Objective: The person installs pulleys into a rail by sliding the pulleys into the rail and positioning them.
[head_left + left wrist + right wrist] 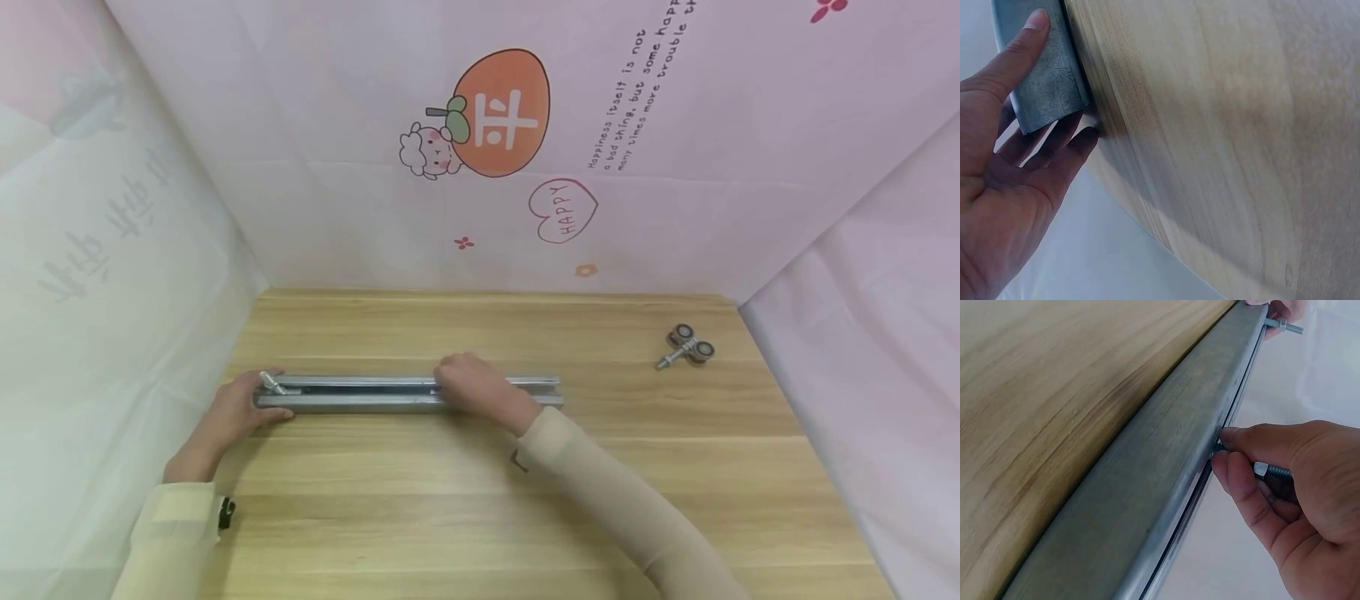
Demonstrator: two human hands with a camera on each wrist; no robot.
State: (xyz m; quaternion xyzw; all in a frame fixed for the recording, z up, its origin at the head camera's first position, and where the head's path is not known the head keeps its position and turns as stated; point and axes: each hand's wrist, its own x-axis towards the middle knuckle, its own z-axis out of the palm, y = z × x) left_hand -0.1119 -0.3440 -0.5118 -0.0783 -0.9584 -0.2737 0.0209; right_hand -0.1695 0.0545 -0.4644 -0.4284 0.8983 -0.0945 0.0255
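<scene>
A grey metal channel rail (pixel 337 404) lies lengthwise on the wooden table, slot side up. My left hand (pixel 236 410) holds its left end, thumb on the near side wall and fingers at the far side; the left wrist view shows the thumb flat on the metal (pixel 1050 81). Close to that hand a threaded bolt (pixel 271 382) sticks up at a tilt from the slot. Right of the rail's middle, my right hand (pixel 480 390) pinches a second threaded bolt with a nut (pixel 1261 469) between thumb and fingers. Its inner end is at the slot, mostly hidden by the fingertips.
A roller trolley (pixel 686 346) with wheels and a threaded bolt lies at the table's back right. A small dark mark (pixel 519 461) shows beside the right sleeve. Printed white sheeting (pixel 360 225) stands behind the table (pixel 390 517) and along both sides.
</scene>
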